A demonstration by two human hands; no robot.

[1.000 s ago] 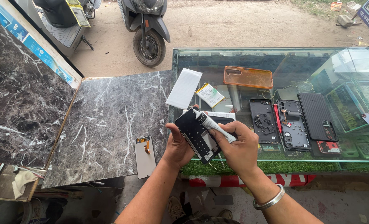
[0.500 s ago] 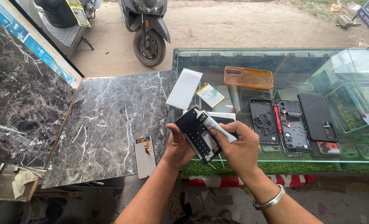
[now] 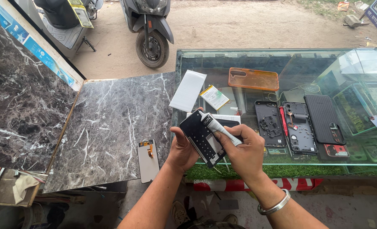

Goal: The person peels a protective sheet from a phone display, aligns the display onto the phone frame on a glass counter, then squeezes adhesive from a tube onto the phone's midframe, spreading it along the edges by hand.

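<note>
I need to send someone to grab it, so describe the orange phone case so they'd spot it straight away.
Start at the glass display counter on the right side. Near its far edge lies the orange phone case, flat on the glass just beyond the opened phone bodies. It is the only translucent orange item; its neighbours are black or white.

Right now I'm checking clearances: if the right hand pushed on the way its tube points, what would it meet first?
The right hand aims its glue tube up-left; first comes the white packet on the glass counter, though depth is unclear.
</note>
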